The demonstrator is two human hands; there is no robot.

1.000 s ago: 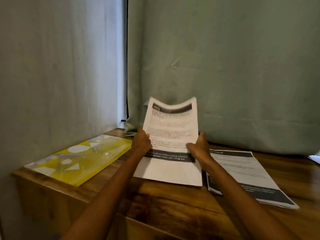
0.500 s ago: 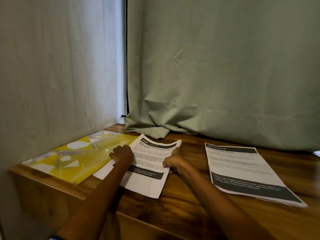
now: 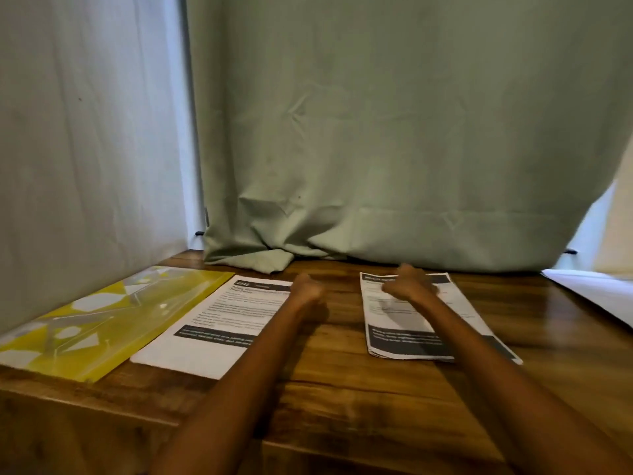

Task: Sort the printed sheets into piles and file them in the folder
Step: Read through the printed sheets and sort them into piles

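On the wooden table [image 3: 342, 382], two bare forearms are reaching away from the viewer. Left of the table's middle, a printed sheet [image 3: 219, 323] is lying flat, with a yellow folder [image 3: 113, 320] just beside it at the table's left edge. The left hand [image 3: 306, 291] is hovering at that sheet's far right corner, fingers curled, seemingly holding nothing. Right of the middle, the right hand [image 3: 409, 284] is hanging, blurred and loosely curled, over a second pile of sheets [image 3: 424, 323]. A green curtain [image 3: 394, 149] is hanging behind the table.
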